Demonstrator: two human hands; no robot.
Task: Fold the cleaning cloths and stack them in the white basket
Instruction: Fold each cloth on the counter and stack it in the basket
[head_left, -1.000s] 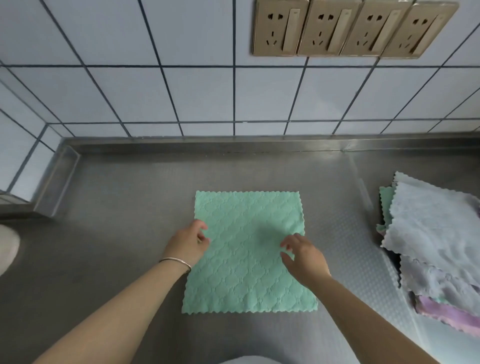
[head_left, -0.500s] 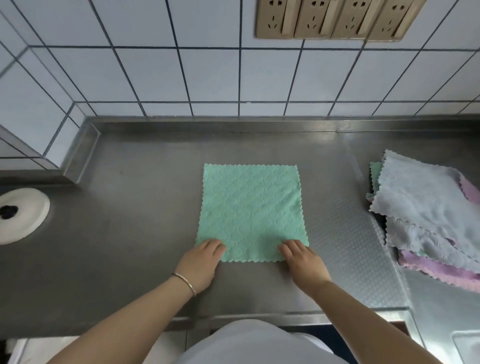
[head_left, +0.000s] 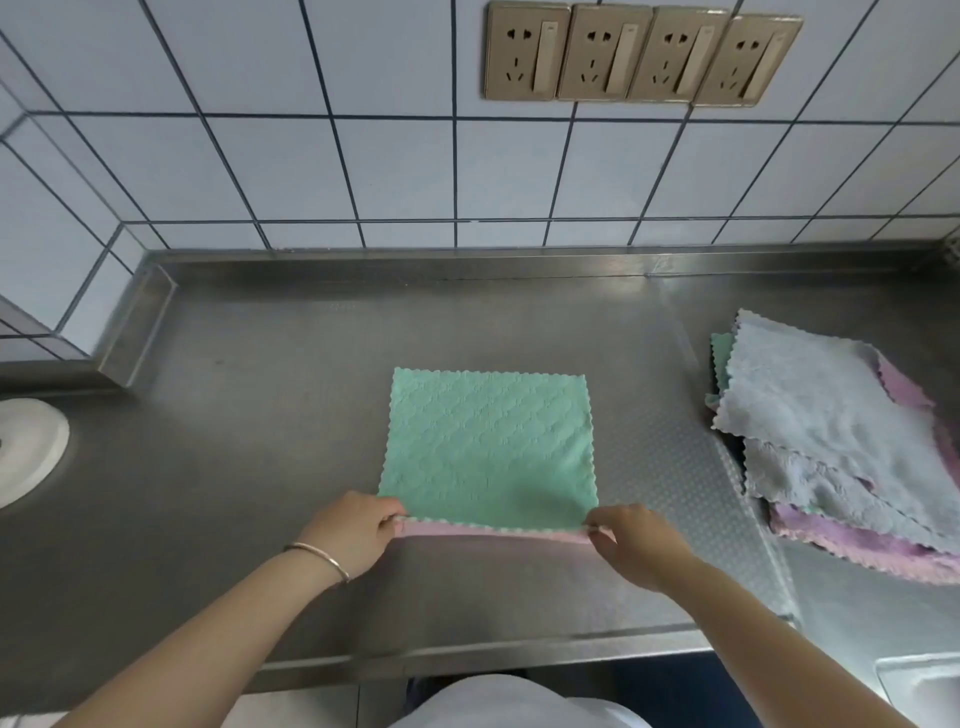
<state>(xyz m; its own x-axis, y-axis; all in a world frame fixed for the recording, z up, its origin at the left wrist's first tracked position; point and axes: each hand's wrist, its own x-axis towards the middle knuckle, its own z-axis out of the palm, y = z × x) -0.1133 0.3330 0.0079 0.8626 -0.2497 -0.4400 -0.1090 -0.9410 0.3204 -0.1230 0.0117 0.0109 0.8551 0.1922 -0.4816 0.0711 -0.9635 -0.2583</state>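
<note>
- A white round thing (head_left: 23, 449) sits at the left edge of the table (head_left: 249, 426). Only part of it shows.
- The table is shiny grey metal. A white tiled wall (head_left: 363, 171) stands behind its back edge.
- The left hand (head_left: 349, 529) is near the front edge of the table, a little left of the middle. A thin bracelet (head_left: 318, 557) is on the wrist. Its fingers (head_left: 390, 519) are pinched together on the near left corner of the green cloth (head_left: 488, 441).
- The green cloth lies flat in the middle of the table. Its near edge is lifted a little, and a pink underside shows along that edge.
- The right hand (head_left: 636, 543) is at the near right corner of the same cloth. Its fingers (head_left: 597, 522) are pinched shut on that corner.
- Four tan wall sockets (head_left: 641, 54) sit in a row on the tiles, above the cloth and a bit to the right.
- A pile of cloths (head_left: 841, 447) lies by the right edge of the table, well apart from the green cloth. A grey one is on top. Pink and green ones peek out from under it. They are loose and not folded.
</note>
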